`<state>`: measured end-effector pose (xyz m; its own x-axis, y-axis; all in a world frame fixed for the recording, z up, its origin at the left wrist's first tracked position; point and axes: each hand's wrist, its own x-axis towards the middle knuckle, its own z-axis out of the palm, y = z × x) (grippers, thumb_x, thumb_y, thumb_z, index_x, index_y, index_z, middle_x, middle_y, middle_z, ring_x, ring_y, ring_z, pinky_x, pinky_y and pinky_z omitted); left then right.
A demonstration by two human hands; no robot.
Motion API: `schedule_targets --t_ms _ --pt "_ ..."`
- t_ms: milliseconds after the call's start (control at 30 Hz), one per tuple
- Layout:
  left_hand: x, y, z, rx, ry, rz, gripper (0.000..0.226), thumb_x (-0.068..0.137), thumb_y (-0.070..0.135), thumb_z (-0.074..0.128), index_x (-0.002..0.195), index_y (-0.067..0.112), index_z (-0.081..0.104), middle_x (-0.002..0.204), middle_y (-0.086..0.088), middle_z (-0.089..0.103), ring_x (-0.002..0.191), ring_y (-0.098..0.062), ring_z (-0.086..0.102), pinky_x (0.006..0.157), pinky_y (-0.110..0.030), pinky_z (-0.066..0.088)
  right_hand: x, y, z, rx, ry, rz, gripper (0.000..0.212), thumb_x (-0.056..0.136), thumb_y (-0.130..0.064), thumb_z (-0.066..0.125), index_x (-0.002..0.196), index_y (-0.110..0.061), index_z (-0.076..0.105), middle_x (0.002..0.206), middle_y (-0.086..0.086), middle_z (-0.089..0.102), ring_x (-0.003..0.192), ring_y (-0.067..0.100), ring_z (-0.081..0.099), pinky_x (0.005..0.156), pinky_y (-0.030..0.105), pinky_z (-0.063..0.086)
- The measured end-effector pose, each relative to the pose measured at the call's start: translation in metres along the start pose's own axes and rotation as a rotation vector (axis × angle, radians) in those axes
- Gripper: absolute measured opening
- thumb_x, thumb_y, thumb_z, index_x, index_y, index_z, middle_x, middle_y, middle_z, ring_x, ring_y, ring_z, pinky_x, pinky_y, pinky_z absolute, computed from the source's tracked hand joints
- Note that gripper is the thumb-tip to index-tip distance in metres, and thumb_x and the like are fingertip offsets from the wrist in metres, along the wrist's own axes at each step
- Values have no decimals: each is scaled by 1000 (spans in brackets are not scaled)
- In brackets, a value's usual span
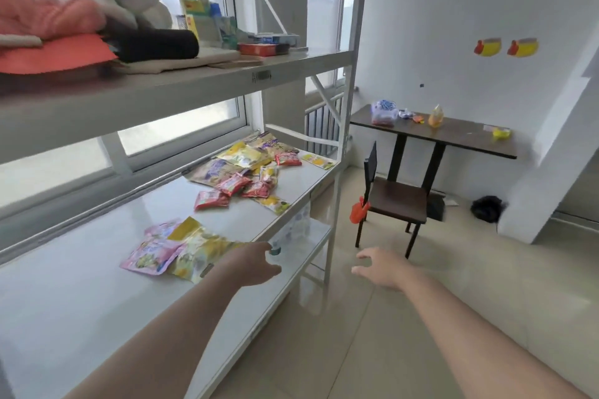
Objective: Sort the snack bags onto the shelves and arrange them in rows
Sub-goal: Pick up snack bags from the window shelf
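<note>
Snack bags lie scattered on the white middle shelf (97,285). A near cluster holds a pink bag (152,253) and a yellow bag (201,249). Farther along lies a pile of yellow, tan and small red bags (246,172), with one red bag (211,199) apart from it. My left hand (251,264) hovers at the shelf's front edge, just right of the yellow bag, fingers apart and empty. Over the floor, right of the shelf, my right hand (379,269) has its fingers spread and holds nothing.
The upper shelf (181,81) carries folded clothes, a black roll and boxes. A lower shelf (311,236) holds a bottle and a bag. Right of the rack stand a dark chair (397,201) and a dark table (460,136) with small items. Tiled floor lies open around my right hand.
</note>
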<state>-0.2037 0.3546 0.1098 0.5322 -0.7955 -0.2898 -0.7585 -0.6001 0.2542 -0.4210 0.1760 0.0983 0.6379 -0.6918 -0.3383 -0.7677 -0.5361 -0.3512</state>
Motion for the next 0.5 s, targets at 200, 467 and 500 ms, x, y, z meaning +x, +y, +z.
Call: schedule_targets --t_ms 200,467,500 --pt "120 47 -8 -54 33 -152 55 86 53 56 134 28 51 128 0 60 117 -21 54 91 -33 47 150 30 -55 -53 -64 -159 57 88 -49 55 138 -25 49 143 3 49 129 23 47 105 36 38" --pt "218 80 -19 -162 63 -385 55 88 51 56 137 28 49 134 1 57 121 -21 52 91 -32 44 311 33 -118 -196 -171 -356 56 87 -49 54 138 -25 50 144 0 49 128 22 48 106 39 39" --pt "224 79 -19 -167 66 -408 57 88 51 57 139 29 47 136 1 55 122 -21 52 92 -32 44 325 30 -118 -225 -186 -380 56 88 -49 54 138 -24 50 144 1 49 130 23 47 106 39 39"
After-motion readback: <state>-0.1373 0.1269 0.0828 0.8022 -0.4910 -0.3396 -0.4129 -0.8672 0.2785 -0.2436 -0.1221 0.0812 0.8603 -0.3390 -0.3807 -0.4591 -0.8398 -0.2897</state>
